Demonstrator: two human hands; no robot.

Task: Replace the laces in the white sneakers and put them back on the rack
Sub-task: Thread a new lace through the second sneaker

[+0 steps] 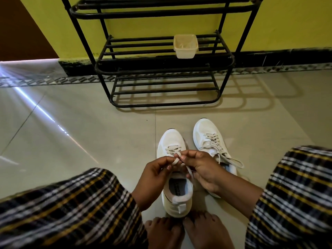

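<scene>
together both hands pinch the lace.

Yellow wall; pale tiled floor, sunlit streak

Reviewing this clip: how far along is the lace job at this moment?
Looks done: the right sneaker is laced, ends loose. In hand: the left hand and right hand both pinch the lace over the left sneaker, apparently tying it. Left: both sneakers stand on the floor; the rack holds only a plastic tub.
</scene>
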